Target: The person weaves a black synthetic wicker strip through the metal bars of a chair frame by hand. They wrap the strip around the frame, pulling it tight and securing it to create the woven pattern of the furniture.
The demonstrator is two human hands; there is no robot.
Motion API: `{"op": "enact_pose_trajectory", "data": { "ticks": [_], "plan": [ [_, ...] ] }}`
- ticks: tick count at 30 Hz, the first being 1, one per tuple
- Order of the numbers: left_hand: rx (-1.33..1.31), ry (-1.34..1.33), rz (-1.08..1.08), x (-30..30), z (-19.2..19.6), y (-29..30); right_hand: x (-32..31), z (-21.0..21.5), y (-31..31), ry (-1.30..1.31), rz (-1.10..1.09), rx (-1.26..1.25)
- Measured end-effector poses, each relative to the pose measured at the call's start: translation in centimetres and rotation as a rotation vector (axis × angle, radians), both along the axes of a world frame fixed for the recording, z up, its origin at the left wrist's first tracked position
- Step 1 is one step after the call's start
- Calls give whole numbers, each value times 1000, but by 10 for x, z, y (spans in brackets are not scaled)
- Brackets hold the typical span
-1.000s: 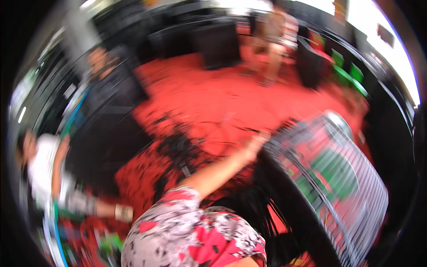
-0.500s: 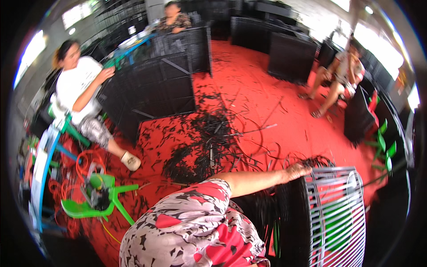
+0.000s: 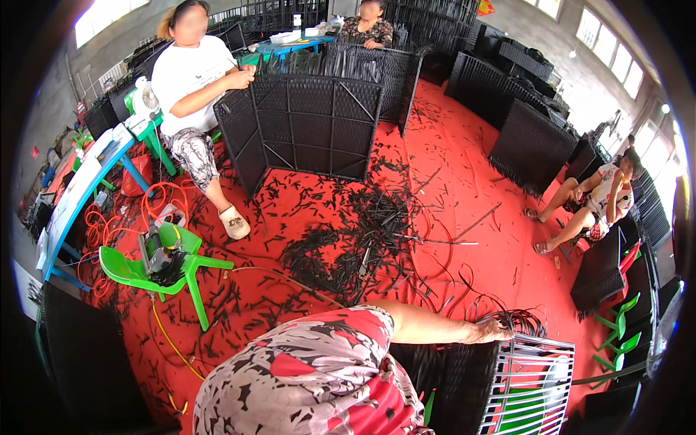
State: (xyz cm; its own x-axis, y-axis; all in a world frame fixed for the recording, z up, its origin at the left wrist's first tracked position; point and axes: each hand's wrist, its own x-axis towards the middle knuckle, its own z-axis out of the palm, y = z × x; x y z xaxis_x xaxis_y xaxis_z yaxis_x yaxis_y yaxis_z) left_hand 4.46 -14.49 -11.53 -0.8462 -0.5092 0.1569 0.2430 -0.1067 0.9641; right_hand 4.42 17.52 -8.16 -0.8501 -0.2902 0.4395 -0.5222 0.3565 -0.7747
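From the sleeve of my patterned shirt point(image 3: 297, 362), my left arm stretches across to the right. At its end my left hand point(image 3: 493, 331) grips the top corner of a partly woven rattan frame point(image 3: 533, 373). The frame has bare pale grey bars on its right part and black weave on the side nearer me. A bundle of loose black strips point(image 3: 528, 321) curls just behind the hand. Through the bars, a bright green thing point(image 3: 518, 406) shows, only in part. My right hand is out of sight.
Black strip scraps point(image 3: 384, 217) litter the red floor covering point(image 3: 464, 188). A green stool point(image 3: 187, 270) with a tool on it lies at the left, beside orange hose point(image 3: 163, 206). A person point(image 3: 199, 87) works at a black woven panel point(image 3: 312, 130); another sits point(image 3: 598, 199) at the right.
The whole view has swung, so the room sits differently in the picture and looks sharper. My left hand stays on the frame's corner. The person at the left has brought their hands together.
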Motion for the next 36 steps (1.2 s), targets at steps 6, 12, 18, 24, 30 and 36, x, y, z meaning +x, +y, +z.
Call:
{"op": "enact_pose_trajectory", "data": {
  "ticks": [6,12,18,24,30,36],
  "plan": [
    [39,71,23,10,20,8,-6,0,7,-26,-57,-4],
    [74,92,42,12,19,8,-8,1,15,-47,-97,-5],
    [10,-40,6,0,-4,-3,-13,1,22,-63,-122,-3],
    [21,-52,34,8,13,4,-17,2,32,-76,-166,-2],
    [70,-51,-53,26,34,5,-19,4,41,-79,-195,4],
    [48,-28,-29,12,12,4,-22,5,47,-87,-216,3]
  ]
}}
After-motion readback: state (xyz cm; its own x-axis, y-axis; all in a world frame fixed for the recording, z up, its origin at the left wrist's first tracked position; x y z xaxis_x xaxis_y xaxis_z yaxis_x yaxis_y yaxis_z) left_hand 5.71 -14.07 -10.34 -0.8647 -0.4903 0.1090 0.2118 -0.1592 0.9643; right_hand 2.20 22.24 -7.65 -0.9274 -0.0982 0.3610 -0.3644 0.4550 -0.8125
